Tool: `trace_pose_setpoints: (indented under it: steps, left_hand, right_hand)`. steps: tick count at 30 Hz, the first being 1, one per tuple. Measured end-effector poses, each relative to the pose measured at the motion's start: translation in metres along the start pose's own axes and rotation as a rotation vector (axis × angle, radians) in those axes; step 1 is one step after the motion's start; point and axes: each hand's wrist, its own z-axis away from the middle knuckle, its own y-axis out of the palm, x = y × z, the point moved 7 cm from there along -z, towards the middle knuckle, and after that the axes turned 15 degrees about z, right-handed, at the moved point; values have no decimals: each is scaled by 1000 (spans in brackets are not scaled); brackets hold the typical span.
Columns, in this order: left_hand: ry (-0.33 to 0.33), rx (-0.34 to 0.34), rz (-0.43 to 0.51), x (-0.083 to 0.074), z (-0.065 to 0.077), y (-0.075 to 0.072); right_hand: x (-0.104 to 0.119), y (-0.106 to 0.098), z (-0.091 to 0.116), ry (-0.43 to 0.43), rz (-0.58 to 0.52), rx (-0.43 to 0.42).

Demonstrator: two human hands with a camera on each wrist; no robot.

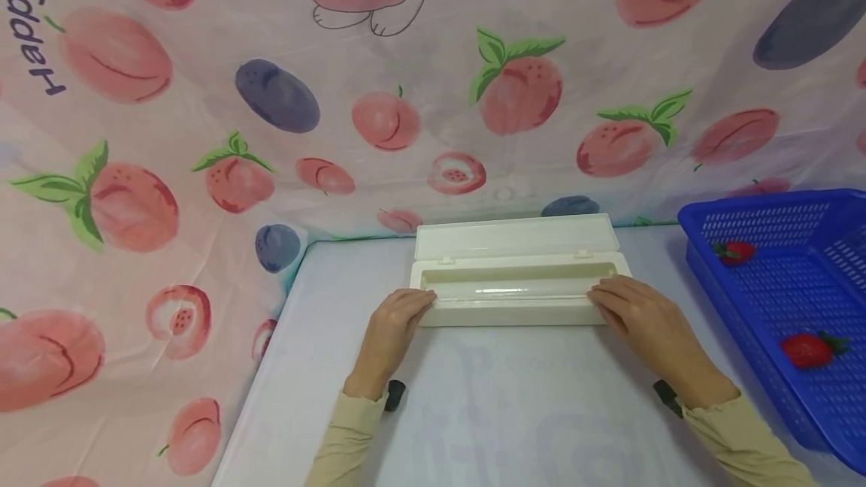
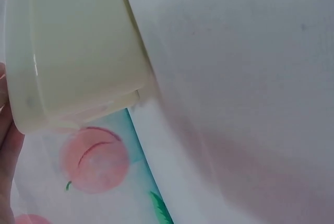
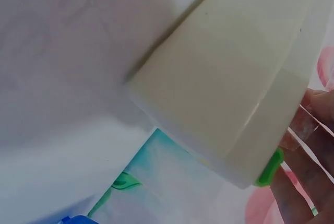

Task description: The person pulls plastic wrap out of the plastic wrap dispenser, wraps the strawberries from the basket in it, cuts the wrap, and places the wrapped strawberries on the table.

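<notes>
Cream plastic forms the long cling-film dispenser [image 1: 514, 315], which sits near the back edge of the white table [image 1: 473, 389], its hinged lid [image 1: 517, 239] tipped back. Clear film [image 1: 507, 292] shines in the long opening between the two hands. At the front left corner, the fingers of the left hand [image 1: 392, 319] bend onto the rim; whether they grasp the film, I cannot tell. At the opposite corner, the right hand [image 1: 646, 316] pinches film, its wrinkled edge showing among the fingers in the right wrist view, with a small green piece [image 3: 270, 168] beside them at the dispenser's end. To the right stands a blue plastic basket [image 1: 734, 322], holding one strawberry [image 1: 738, 252] near its far left corner and a second strawberry [image 1: 806, 350] closer to the person. Behind rises a peach-printed cloth [image 1: 419, 70].
</notes>
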Motion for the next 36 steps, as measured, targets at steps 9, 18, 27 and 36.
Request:
trace_pose_setpoints:
  steps: [9, 18, 27, 36]
  left_hand:
    - [-53, -23, -13, 2, -8, -3]
    - [-92, -36, -17, 6, -19, -4]
    - [-105, -46, 3, 5, -31, -10]
    - [-99, -52, 14, 0, -41, -18]
  right_hand:
    - [-11, -7, -14, 116, -5, 33]
    - [-17, -10, -26, 177, -20, 62]
    - [-19, -19, -31, 181, -38, 36]
    - [-21, -27, -39, 178, -25, 36]
